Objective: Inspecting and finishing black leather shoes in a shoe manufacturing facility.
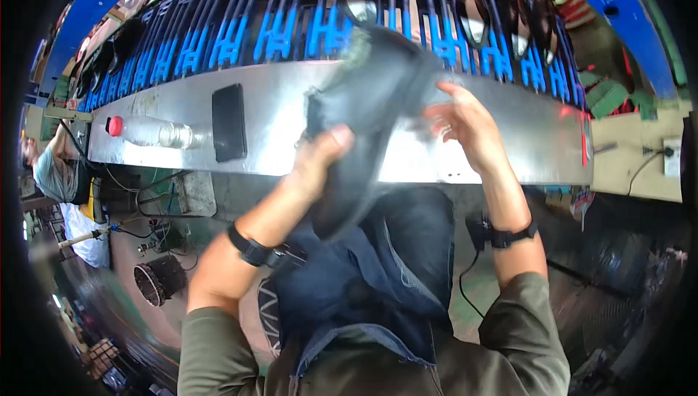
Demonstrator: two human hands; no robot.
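Note:
A black shoe [363,105], smeared by motion, is held up over my lap and the front edge of the metal bench. My left hand [318,160] grips its side, the thumb lying across the dark surface and the other fingers hidden behind it. To the right of the shoe, my right hand [465,120] is apart from it, with fingers spread and slightly curled and nothing in them. Both wrists carry black straps.
On the shiny metal bench [276,120] lie a dark phone [229,122] and a clear bottle with a red cap [153,131]. Behind runs a rack of blue-tipped prongs [276,33], with several dark shoes [474,11]. Another person [54,167] sits at far left. A black bucket [160,280] stands below.

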